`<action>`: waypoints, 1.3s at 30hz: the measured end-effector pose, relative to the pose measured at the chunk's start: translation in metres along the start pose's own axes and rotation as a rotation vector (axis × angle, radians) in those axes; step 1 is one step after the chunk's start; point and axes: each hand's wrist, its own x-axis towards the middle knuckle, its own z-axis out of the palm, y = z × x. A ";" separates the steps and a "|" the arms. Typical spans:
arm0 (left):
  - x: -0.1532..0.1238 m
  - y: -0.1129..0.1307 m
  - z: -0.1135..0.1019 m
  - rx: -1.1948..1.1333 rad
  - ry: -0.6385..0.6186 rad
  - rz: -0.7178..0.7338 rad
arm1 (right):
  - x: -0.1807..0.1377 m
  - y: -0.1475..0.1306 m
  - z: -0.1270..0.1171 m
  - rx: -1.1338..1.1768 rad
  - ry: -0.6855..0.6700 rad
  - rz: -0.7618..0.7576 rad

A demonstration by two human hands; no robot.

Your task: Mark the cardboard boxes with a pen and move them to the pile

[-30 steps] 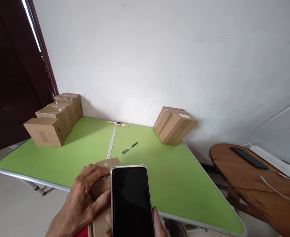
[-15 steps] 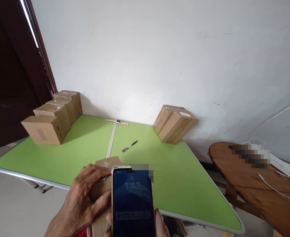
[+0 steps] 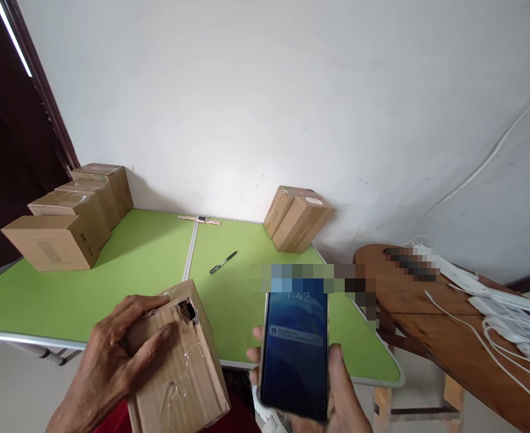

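Note:
My left hand [image 3: 107,355] grips a brown cardboard box [image 3: 181,373] in front of my body, thumb on its near face and fingers over the top. The box has a torn dark hole near its upper corner and shiny tape on it. In my right hand [image 3: 344,391] is a smartphone [image 3: 294,355], held upright by its sides with the lit lock screen facing me. Phone and box are apart. Beyond them, a pen [image 3: 223,263] lies on the green table [image 3: 238,300], and a watch with a pink strap [image 3: 202,219] rests at the wall edge.
Several cardboard boxes [image 3: 48,243] stand in a row at the table's left. Two more boxes [image 3: 301,219] lean together at the back right. A brown wooden table [image 3: 409,313] on the right carries white power strips and cables [image 3: 508,313]. A white wall [image 3: 247,90] rises behind.
The phone has moved right, away from the box, uncovering its near face and torn corner. The box now sits tilted nearer me. The view has shifted slightly to the right.

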 end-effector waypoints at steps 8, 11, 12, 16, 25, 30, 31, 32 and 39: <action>-0.001 -0.001 0.001 0.007 0.016 0.003 | 0.124 0.027 -0.075 -0.502 0.289 -0.232; -0.001 -0.001 0.002 0.019 0.012 0.005 | 0.155 0.041 -0.085 -0.624 0.276 -0.227; 0.000 -0.001 0.002 0.023 0.008 0.005 | 0.161 0.043 -0.087 -0.654 0.270 -0.225; 0.000 -0.006 0.004 0.026 0.018 -0.006 | 0.172 0.041 -0.090 -0.846 0.287 -0.280; -0.005 -0.015 -0.008 -0.029 -0.093 -0.087 | 0.168 0.038 -0.093 -1.478 0.400 -0.399; -0.010 -0.023 -0.011 -0.038 -0.092 -0.151 | 0.168 0.039 -0.091 -1.684 0.412 -0.365; -0.011 -0.025 -0.012 -0.041 -0.091 -0.170 | 0.167 0.039 -0.090 -1.717 0.409 -0.362; -0.011 -0.027 -0.012 -0.046 -0.096 -0.185 | 0.167 0.040 -0.089 -1.747 0.406 -0.361; -0.006 -0.027 -0.012 -0.074 -0.036 -0.213 | 0.148 0.044 -0.087 -1.864 0.369 -0.378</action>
